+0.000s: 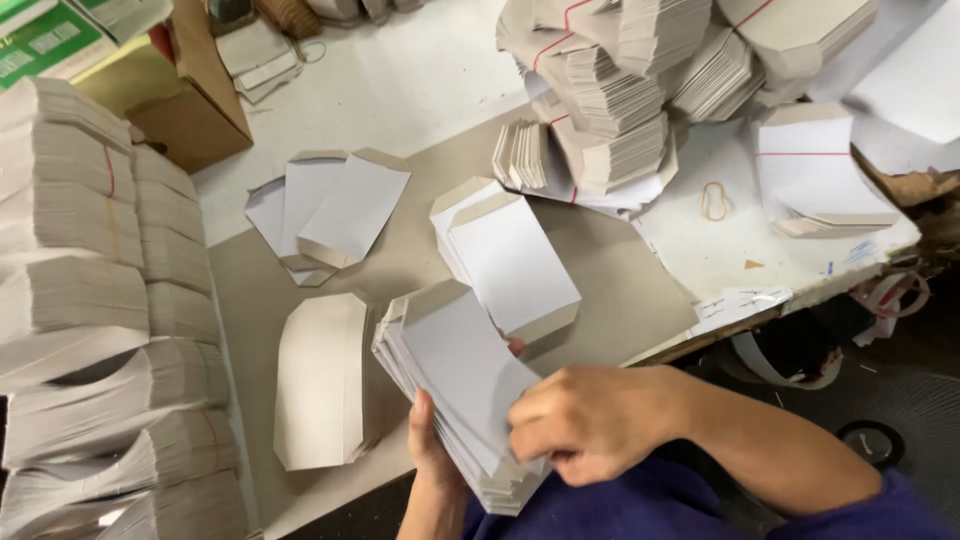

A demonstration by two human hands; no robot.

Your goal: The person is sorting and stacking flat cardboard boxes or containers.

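Observation:
My left hand (pixel 432 450) grips a thick stack of flat white paper envelopes (pixel 455 375) from below, thumb along its left edge. My right hand (pixel 590 420) rests on the stack's lower right corner, fingers curled over the top sheets. Just beyond lies a small pile of the same envelopes (pixel 510 260) on the brown table (pixel 610 290). A single brown-side-up envelope pile (pixel 320 380) lies to the left of my hands.
Tall stacks of envelopes (pixel 100 300) line the left edge. Loose envelopes (pixel 325 210) are fanned at centre left. Banded bundles (pixel 620 90) are heaped at the back, another banded bundle (pixel 815 170) at right, a rubber band (pixel 714 200) beside it. A cardboard box (pixel 190 90) stands back left.

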